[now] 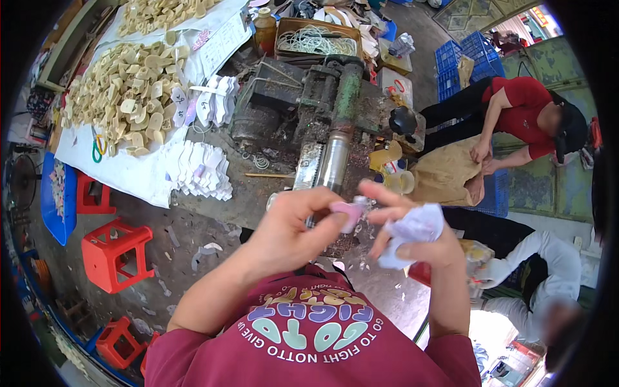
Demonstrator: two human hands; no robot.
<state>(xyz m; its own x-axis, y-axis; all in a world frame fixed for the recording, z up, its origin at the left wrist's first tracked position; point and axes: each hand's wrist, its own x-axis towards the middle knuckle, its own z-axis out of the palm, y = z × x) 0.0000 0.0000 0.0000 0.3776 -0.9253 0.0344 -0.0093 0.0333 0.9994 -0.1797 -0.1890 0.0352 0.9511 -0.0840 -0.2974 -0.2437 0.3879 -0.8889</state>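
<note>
My left hand pinches a small pink flat piece between thumb and fingers, above the front end of a shiny metal roller. To its right, my right hand holds thin white-lavender cut pieces against its palm and fingers. Its outstretched fingertips are smeared by motion, close to the pink piece. The roller belongs to a worn, greasy green machine directly ahead. Whether my right fingertips touch the pink piece, I cannot tell.
Left on the bench, a heap of beige curved pieces and stacks of white cut pieces lie on white sheeting. Red stools stand below. At right, one person handles a brown sack; another's pale sleeve shows nearer.
</note>
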